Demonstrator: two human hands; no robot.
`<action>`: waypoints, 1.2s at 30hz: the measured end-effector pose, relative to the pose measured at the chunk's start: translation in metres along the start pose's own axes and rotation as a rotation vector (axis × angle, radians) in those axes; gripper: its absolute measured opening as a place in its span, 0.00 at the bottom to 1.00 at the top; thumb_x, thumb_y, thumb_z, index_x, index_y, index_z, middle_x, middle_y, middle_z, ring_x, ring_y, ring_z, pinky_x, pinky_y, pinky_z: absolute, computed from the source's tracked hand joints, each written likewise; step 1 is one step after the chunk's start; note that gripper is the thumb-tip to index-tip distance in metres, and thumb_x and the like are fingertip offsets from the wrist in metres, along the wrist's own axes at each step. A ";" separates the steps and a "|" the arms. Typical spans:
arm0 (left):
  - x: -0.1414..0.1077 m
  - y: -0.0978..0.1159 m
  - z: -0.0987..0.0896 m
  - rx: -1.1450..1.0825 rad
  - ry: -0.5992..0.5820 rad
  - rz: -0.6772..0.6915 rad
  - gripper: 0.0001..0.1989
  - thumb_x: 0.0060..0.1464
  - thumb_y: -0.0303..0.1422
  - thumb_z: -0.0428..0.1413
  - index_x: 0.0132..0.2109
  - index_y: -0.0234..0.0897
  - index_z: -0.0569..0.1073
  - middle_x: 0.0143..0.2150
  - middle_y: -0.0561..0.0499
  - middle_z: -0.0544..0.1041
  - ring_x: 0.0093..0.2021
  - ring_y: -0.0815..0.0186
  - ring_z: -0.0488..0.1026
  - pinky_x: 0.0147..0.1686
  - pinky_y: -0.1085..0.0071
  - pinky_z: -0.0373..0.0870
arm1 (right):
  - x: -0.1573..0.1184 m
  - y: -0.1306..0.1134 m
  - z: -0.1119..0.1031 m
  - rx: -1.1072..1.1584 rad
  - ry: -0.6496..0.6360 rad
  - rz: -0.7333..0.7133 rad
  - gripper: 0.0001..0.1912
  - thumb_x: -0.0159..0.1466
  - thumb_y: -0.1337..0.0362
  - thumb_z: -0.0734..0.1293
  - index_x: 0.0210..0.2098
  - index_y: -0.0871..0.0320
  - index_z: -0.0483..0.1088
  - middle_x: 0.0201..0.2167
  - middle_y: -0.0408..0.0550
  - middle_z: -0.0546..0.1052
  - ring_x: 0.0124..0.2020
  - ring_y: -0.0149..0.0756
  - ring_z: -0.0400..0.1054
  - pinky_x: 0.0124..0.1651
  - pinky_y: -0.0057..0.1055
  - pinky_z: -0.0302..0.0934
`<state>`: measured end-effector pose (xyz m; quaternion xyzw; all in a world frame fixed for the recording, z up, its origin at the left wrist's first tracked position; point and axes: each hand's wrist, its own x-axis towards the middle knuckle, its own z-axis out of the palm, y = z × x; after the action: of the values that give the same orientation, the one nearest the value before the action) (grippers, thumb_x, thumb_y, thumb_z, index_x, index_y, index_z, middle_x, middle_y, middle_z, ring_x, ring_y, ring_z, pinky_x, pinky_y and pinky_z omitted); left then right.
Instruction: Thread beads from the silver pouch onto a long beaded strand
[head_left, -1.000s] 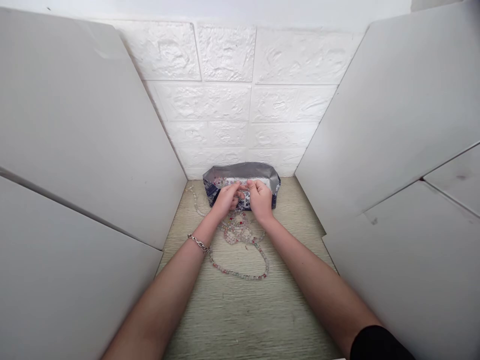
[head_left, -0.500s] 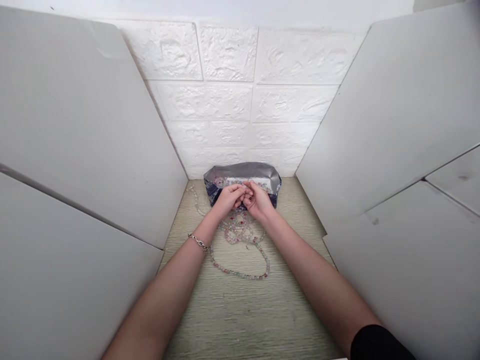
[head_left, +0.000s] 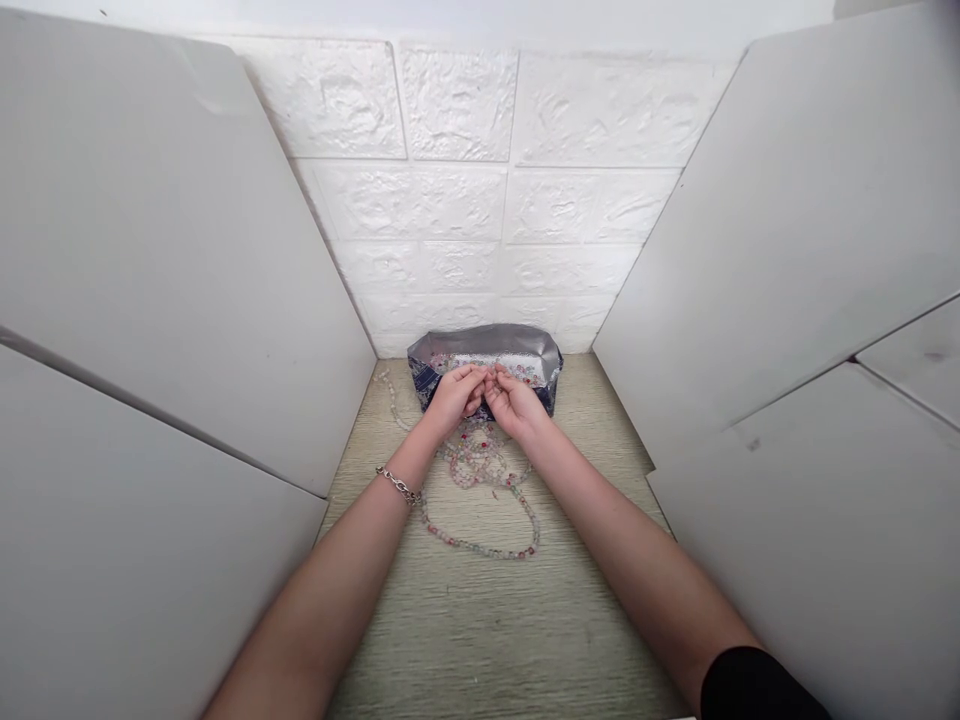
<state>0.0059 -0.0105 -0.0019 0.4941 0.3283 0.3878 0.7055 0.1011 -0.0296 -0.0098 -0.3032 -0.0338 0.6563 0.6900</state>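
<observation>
My left hand and my right hand meet over the front edge of an open bag. Fingertips of both hands are pinched together and touch or nearly touch; whatever lies between them is too small to make out. Loose coloured beads lie inside the silver-lined bag. Below the hands, a long string of pink, red, green and clear beads is looped on the wood-grained surface, partly piled against the bag's front. A paler end of beads runs up at the bag's left.
A white brick-patterned wall stands behind the bag. Grey-white panels rise on the left and right of the wood-grained surface. A chain bracelet circles my left wrist.
The fingertips of my right hand have dipped slightly and shifted a little to the right. My left hand has hardly moved, and the bead string lies as before.
</observation>
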 end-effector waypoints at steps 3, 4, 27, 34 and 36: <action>0.000 -0.001 0.000 0.019 0.002 0.005 0.11 0.42 0.37 0.54 0.26 0.31 0.65 0.15 0.60 0.56 0.11 0.82 0.49 0.11 0.80 0.40 | 0.000 0.000 -0.001 -0.043 -0.016 -0.011 0.07 0.58 0.72 0.56 0.25 0.59 0.60 0.18 0.40 0.64 0.19 0.20 0.59 0.21 0.15 0.57; 0.000 -0.001 0.000 0.021 0.006 0.010 0.11 0.42 0.37 0.54 0.26 0.31 0.65 0.15 0.60 0.56 0.11 0.82 0.49 0.11 0.80 0.40 | -0.001 0.000 -0.001 -0.060 -0.039 -0.004 0.06 0.59 0.70 0.56 0.26 0.59 0.61 0.16 0.38 0.62 0.16 0.19 0.56 0.18 0.15 0.54; -0.002 0.004 0.004 0.091 0.108 0.017 0.10 0.44 0.37 0.52 0.26 0.34 0.63 0.09 0.64 0.49 0.08 0.81 0.43 0.10 0.80 0.37 | -0.003 -0.003 -0.006 -0.012 -0.213 0.074 0.09 0.61 0.71 0.51 0.25 0.59 0.55 0.13 0.36 0.57 0.12 0.21 0.50 0.14 0.17 0.46; -0.001 0.001 0.006 0.184 0.114 0.049 0.10 0.44 0.37 0.52 0.27 0.34 0.64 0.08 0.63 0.52 0.08 0.80 0.44 0.10 0.79 0.38 | -0.005 -0.003 -0.006 -0.023 -0.223 0.092 0.12 0.62 0.63 0.53 0.23 0.60 0.55 0.10 0.33 0.50 0.09 0.18 0.40 0.10 0.16 0.38; -0.001 0.001 0.007 0.203 0.121 0.056 0.10 0.44 0.37 0.53 0.27 0.33 0.65 0.08 0.63 0.53 0.08 0.80 0.45 0.10 0.79 0.39 | -0.005 -0.004 -0.006 -0.023 -0.235 0.097 0.11 0.62 0.62 0.53 0.25 0.60 0.58 0.09 0.32 0.48 0.09 0.18 0.39 0.10 0.16 0.37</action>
<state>0.0108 -0.0140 0.0010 0.5477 0.3938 0.4012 0.6197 0.1066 -0.0360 -0.0116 -0.2333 -0.1072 0.7195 0.6452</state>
